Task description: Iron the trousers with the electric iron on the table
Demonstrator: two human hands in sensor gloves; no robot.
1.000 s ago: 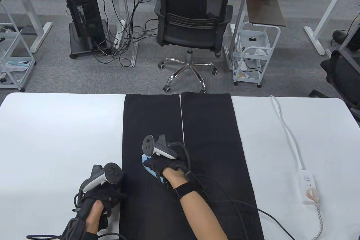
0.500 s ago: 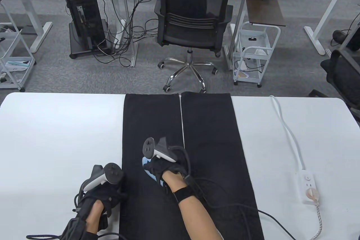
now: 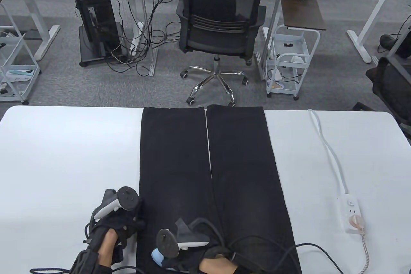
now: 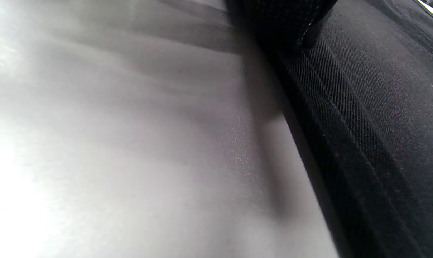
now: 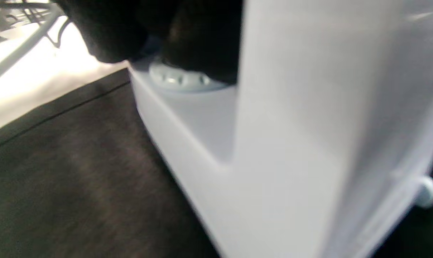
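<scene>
Black trousers (image 3: pixel 205 158) lie flat along the middle of the white table (image 3: pixel 64 152), legs pointing away from me. My right hand (image 3: pixel 189 256) grips a pale blue and white iron (image 3: pixel 159 257) on the left trouser leg at the table's near edge; the iron's white body (image 5: pixel 273 143) fills the right wrist view, on the dark cloth (image 5: pixel 76 197). My left hand (image 3: pixel 120 222) presses on the trousers' left edge, near the front. The left wrist view shows that cloth edge (image 4: pixel 363 125) on the table, with a gloved fingertip (image 4: pixel 284 18) on it.
A white power strip (image 3: pixel 351 213) with a plugged-in braided cord lies on the table at the right, its white cable (image 3: pixel 327 148) running to the far edge. Black glove cables (image 3: pixel 289 248) trail over the right trouser leg. An office chair (image 3: pixel 220 26) stands beyond the table.
My right hand has pulled the iron back along the left trouser leg, from mid-leg to the table's near edge. My left hand has stayed in place.
</scene>
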